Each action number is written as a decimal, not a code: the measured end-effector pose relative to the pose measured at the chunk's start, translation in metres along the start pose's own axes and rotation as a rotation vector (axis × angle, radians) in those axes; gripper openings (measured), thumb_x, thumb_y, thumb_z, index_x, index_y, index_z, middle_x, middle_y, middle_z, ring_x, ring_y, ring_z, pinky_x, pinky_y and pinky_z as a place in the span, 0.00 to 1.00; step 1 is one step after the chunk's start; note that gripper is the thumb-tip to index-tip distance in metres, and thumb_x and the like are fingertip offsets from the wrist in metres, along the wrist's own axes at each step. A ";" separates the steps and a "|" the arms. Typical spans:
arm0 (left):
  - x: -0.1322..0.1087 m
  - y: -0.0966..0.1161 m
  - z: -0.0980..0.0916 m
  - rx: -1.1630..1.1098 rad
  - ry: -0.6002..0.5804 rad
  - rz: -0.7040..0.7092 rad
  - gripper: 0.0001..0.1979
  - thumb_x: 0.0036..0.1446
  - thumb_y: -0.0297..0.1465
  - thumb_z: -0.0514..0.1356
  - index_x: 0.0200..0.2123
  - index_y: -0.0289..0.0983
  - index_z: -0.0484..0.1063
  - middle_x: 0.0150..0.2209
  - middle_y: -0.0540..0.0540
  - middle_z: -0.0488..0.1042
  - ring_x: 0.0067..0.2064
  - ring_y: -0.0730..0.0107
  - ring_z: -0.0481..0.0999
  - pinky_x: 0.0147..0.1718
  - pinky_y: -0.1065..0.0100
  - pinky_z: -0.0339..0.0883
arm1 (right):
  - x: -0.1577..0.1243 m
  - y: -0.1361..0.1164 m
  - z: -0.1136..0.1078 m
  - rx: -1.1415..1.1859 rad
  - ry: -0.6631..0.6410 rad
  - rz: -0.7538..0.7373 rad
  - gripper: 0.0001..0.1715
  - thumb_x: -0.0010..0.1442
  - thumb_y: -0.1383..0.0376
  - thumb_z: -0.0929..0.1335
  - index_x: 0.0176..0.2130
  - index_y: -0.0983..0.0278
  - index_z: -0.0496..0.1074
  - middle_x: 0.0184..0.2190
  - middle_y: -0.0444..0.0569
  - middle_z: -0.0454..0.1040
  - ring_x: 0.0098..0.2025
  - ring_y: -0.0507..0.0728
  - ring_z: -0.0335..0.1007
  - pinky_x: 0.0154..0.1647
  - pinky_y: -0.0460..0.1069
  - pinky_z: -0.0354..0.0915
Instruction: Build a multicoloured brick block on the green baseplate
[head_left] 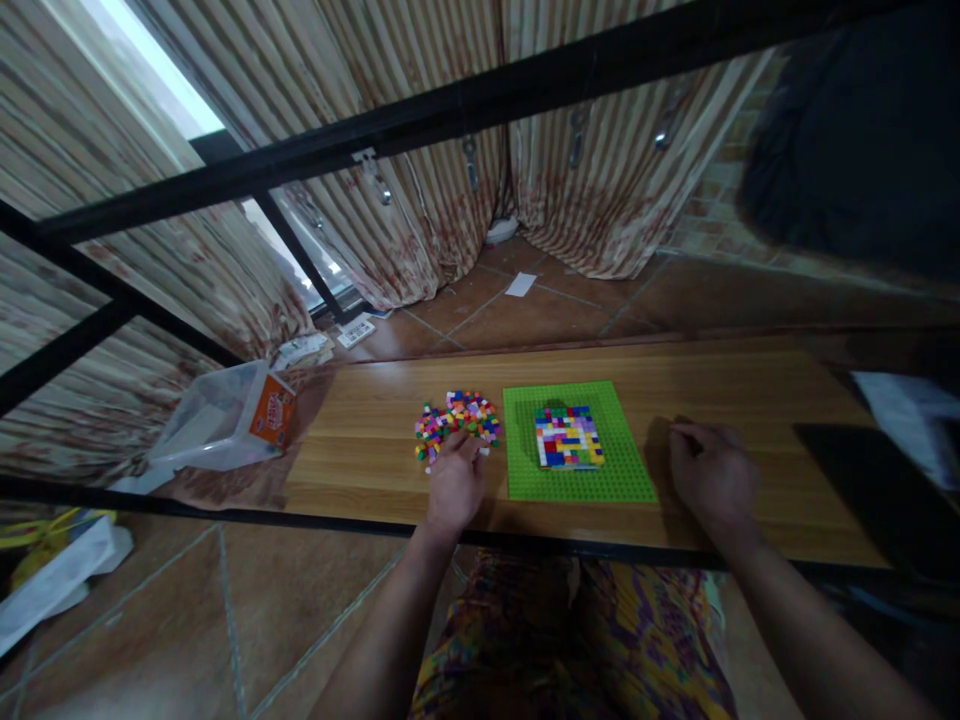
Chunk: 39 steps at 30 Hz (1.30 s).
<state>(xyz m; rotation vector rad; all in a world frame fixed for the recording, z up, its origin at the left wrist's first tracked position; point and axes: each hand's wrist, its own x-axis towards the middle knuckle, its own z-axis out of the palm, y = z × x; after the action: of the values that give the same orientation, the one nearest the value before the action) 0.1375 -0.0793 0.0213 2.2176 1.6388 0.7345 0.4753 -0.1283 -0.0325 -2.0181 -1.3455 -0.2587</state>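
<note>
My left hand [456, 482] reaches into the left pile of small coloured toy bricks [442, 424]. Its fingers are bent and drawn together among the bricks; whatever they pinch is too small to make out. To the right of the pile lies a green studded baseplate [626, 445]. On it stands a square block built from many-coloured bricks [568, 437], white, yellow, red, blue and purple among them. Beyond the plate's right edge, my right hand [714, 478] rests on the table with curled fingers, apart from the plate. The inside of that fist is hidden.
The wooden table [360, 440] has a dark front edge. A dark flat panel [877, 490] lies at its right end. A clear plastic bin [225, 415] with an orange label stands beyond the left end. A black metal bar [450, 112] crosses in front of the curtains.
</note>
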 end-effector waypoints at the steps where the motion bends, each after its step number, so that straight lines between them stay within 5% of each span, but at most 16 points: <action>1: 0.001 -0.001 0.001 0.021 -0.007 0.006 0.10 0.60 0.26 0.56 0.39 0.40 0.78 0.45 0.42 0.77 0.45 0.62 0.76 0.47 0.62 0.69 | 0.000 0.000 0.000 0.002 0.004 -0.003 0.19 0.62 0.58 0.63 0.37 0.67 0.79 0.34 0.56 0.78 0.36 0.60 0.72 0.37 0.52 0.65; 5: 0.004 0.001 -0.003 -0.006 -0.017 -0.018 0.09 0.60 0.26 0.56 0.36 0.39 0.77 0.41 0.43 0.77 0.44 0.63 0.76 0.45 0.64 0.68 | 0.000 -0.001 0.000 0.015 0.012 0.009 0.19 0.62 0.58 0.63 0.37 0.67 0.78 0.35 0.57 0.78 0.37 0.61 0.72 0.38 0.53 0.66; 11: 0.004 0.025 -0.010 -0.349 -0.008 -0.047 0.09 0.60 0.27 0.57 0.39 0.40 0.78 0.38 0.45 0.79 0.39 0.66 0.77 0.40 0.68 0.68 | 0.000 -0.004 -0.002 0.030 -0.015 0.038 0.20 0.62 0.57 0.62 0.37 0.66 0.78 0.36 0.56 0.77 0.36 0.60 0.72 0.38 0.53 0.66; 20: 0.007 0.054 0.007 -0.527 -0.032 -0.094 0.09 0.56 0.26 0.59 0.38 0.40 0.78 0.36 0.45 0.79 0.35 0.67 0.77 0.38 0.68 0.68 | 0.001 -0.007 -0.004 0.023 -0.021 0.059 0.20 0.63 0.57 0.61 0.37 0.66 0.78 0.35 0.56 0.78 0.35 0.60 0.72 0.37 0.53 0.65; 28: 0.000 0.035 -0.003 -0.149 -0.072 -0.030 0.08 0.59 0.26 0.55 0.35 0.40 0.75 0.33 0.46 0.77 0.33 0.68 0.75 0.34 0.70 0.64 | 0.000 -0.005 -0.002 0.018 -0.011 0.045 0.21 0.62 0.57 0.61 0.37 0.65 0.78 0.35 0.56 0.78 0.35 0.60 0.72 0.37 0.53 0.65; 39: 0.014 -0.002 -0.024 0.240 -0.037 -0.214 0.13 0.61 0.27 0.54 0.42 0.41 0.78 0.42 0.42 0.79 0.40 0.62 0.78 0.38 0.67 0.66 | 0.000 0.000 -0.001 0.007 -0.001 0.013 0.19 0.61 0.58 0.62 0.37 0.65 0.78 0.35 0.56 0.78 0.37 0.61 0.72 0.36 0.53 0.65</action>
<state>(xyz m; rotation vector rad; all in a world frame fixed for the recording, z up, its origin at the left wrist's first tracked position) 0.1256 -0.0672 0.0430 2.1458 1.9972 0.4590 0.4755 -0.1295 -0.0317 -2.0208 -1.3316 -0.2467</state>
